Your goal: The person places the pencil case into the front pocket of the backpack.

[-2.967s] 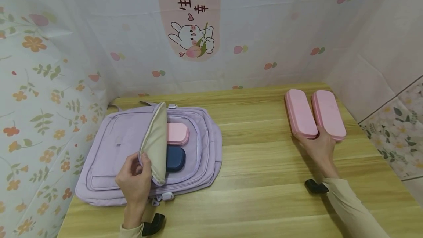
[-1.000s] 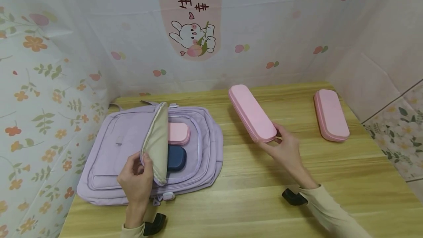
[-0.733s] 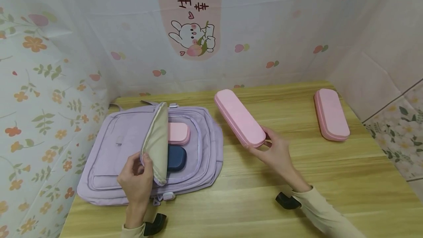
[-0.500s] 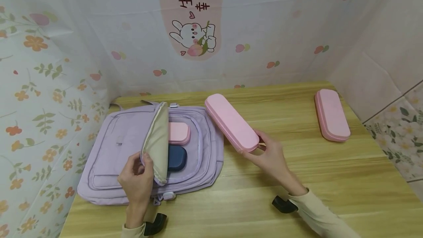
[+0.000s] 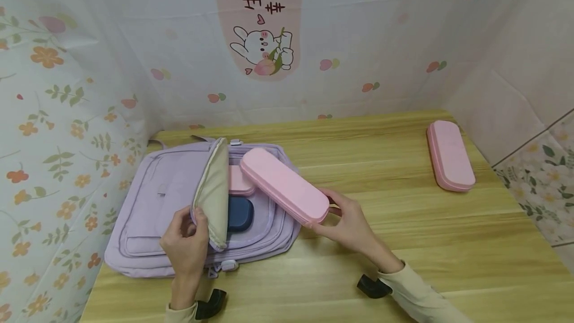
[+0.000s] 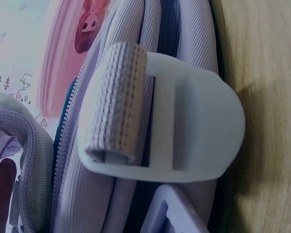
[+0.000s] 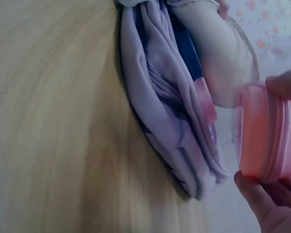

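Note:
A lilac backpack (image 5: 143,208) lies flat on the table, its front pocket unzipped. My left hand (image 5: 185,245) pinches the edge of the pocket's flap (image 5: 213,196) and holds it folded back, cream lining showing. Inside the pocket are a pink case (image 5: 236,182) and a navy case (image 5: 239,214), both partly hidden under the flap. My right hand (image 5: 347,221) grips a long pink zippered pencil case (image 5: 287,183) by its near end, thumb and fingers on opposite sides. The pencil case's far end overlaps the pink case in the pocket.
Another pink pencil case (image 5: 450,156) lies at the table's right edge. A pale plastic buckle (image 6: 199,116) sits on the backpack's side in the left wrist view. Patterned sheets (image 5: 179,44) stand behind and beside the wooden table (image 5: 367,153).
My right hand has taken the pencil case from beside the other one at the right and carried it leftward over the backpack's pocket. My left hand keeps holding the flap in place.

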`<state>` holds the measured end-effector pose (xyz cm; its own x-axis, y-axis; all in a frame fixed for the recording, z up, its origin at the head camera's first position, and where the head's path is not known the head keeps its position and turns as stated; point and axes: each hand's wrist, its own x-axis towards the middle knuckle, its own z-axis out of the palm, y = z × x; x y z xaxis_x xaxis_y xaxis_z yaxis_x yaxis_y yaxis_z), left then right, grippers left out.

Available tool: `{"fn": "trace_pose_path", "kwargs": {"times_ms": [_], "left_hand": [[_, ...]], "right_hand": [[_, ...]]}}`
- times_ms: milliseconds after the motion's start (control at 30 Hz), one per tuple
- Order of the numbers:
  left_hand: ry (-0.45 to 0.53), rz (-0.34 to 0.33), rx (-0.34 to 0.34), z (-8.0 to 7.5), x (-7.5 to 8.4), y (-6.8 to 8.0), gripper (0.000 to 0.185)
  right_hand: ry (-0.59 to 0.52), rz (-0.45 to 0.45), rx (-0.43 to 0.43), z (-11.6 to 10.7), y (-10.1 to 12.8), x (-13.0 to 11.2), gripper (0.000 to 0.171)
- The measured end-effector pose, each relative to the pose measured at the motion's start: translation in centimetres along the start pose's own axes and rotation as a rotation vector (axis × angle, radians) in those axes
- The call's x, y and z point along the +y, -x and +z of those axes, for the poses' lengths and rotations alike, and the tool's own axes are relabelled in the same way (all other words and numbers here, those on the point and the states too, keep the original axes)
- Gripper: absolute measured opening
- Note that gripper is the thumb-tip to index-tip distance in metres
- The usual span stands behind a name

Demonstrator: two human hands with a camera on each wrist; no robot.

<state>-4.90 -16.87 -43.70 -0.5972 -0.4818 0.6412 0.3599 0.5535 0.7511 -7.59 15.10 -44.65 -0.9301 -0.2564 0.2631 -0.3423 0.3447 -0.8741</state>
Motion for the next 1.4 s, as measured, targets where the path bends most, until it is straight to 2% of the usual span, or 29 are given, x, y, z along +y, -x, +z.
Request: {"fn": "trace_pose_path", "kwargs": {"times_ms": [200, 433, 533, 667, 767, 1000, 1233, 1400], "left_hand": [[0.02, 0.001, -0.011, 0.0, -0.3, 0.0, 0.007], [0.032, 0.01, -0.028, 0.0, -0.7, 0.0, 0.008], [0.046, -0.019, -0.055, 0.0, -0.6, -0.2, 0.009], [0.101, -0.11, -0.101, 0.0, 0.0, -0.6, 0.012], [0.141, -0.141, -0.121, 0.0, 0.6, -1.0, 0.012], [0.262, -0.14, -0.111, 0.2, 2.1, -2.3, 0.014], [0.263, -0.141, -0.115, 0.4, 2.6, -2.6, 0.012], [0.277, -0.118, -0.12, 0.6, 2.9, -2.8, 0.012]], "right_hand": [[-0.072, -0.002, -0.102, 0.1, 0.2, 0.9, 0.07], [-0.08, -0.068, -0.146, -0.9, 0.0, 1.9, 0.077], [-0.123, -0.089, -0.163, -1.3, -0.1, 2.0, 0.08], [-0.174, -0.089, -0.168, -1.7, -0.3, 2.1, 0.082], [-0.215, -0.057, -0.157, -1.8, -0.5, 2.1, 0.081], [-0.307, -0.034, -0.157, -1.5, -1.1, 1.8, 0.075], [-0.315, -0.038, -0.155, -0.9, -2.1, 1.8, 0.07], [-0.279, -0.059, -0.133, -0.6, -3.0, 1.6, 0.07]]}}
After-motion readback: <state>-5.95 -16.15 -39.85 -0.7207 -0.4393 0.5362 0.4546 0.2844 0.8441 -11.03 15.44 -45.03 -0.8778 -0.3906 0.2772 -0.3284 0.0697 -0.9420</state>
